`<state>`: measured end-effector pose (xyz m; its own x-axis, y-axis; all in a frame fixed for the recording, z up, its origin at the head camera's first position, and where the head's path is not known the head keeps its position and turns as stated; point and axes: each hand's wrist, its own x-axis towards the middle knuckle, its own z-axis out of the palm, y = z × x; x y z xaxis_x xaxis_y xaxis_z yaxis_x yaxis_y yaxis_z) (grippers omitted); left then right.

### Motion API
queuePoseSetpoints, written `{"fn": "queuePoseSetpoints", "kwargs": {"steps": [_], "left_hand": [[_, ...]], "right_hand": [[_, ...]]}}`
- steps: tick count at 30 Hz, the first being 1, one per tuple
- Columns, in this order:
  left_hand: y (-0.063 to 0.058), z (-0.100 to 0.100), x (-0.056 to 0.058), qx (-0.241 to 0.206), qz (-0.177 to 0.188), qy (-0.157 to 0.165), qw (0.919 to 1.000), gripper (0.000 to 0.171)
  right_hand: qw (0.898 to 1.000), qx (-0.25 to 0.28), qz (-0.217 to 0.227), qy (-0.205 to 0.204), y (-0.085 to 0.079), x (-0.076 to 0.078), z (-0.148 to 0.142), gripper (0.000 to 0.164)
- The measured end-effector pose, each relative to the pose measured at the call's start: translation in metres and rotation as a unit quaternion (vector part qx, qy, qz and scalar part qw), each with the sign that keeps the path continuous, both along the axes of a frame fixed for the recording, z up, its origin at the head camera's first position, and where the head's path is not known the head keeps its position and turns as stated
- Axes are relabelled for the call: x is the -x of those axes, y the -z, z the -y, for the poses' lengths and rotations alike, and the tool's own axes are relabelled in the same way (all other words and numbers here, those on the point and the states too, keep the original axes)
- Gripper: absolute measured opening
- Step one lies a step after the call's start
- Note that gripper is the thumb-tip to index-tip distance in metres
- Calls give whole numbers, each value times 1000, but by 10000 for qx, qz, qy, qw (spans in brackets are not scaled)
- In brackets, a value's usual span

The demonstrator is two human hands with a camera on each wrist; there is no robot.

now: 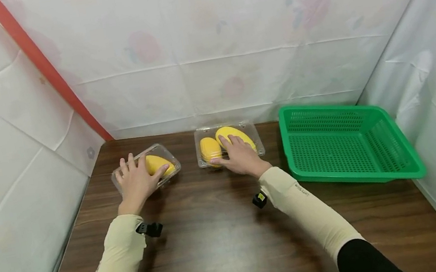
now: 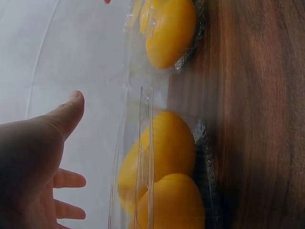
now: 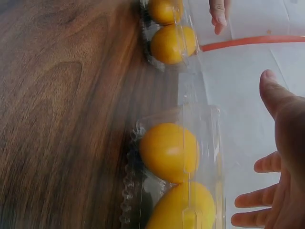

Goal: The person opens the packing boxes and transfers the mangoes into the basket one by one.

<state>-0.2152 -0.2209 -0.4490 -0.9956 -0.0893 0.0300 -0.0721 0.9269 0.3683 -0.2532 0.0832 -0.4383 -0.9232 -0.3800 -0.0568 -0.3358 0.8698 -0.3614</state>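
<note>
Two clear plastic clamshell boxes with yellow mangoes stand near the table's back edge. Over the left box [image 1: 161, 149] my left hand [image 1: 136, 183] spreads its fingers, partly hiding a mango [image 1: 159, 164]. The left wrist view shows this hand [image 2: 35, 162] apart from the lid, with two mangoes [image 2: 174, 140] inside. My right hand [image 1: 242, 157] is over the right box [image 1: 253, 131], its fingers extended above a left mango [image 1: 210, 149] and a longer right one [image 1: 229, 132]. A gap separates that hand [image 3: 283, 167] from its box [image 3: 217, 143] in the right wrist view.
A green perforated plastic basket [image 1: 355, 178] sits on the right side of the brown wooden table [image 1: 220, 251]. White patterned sheets [image 1: 209, 84] stand along the back and both sides, with a red strip [image 1: 51, 72] at the back left corner.
</note>
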Motion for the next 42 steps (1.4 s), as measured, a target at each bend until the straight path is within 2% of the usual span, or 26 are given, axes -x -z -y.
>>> {"fn": "queuePoseSetpoints", "kwargs": {"steps": [10,18,25,33,42], "left_hand": [[1,8,-3,-214,-80,-209,9995,93],[1,18,-4,-325,75,-307,9990,96],[3,25,-8,-358,125,-400,9985,98],[3,29,-12,-412,99,-466,9980,99],[5,38,-15,-491,160,-678,9964,101]], "right_hand": [[9998,126,-44,-132,-1,6,18,92],[9988,203,-130,-417,-3,8,32,90],[9982,20,-102,-583,-3,6,46,91],[9960,-266,-381,-758,3,5,56,91],[9948,-466,-405,-813,-4,7,68,90]]}}
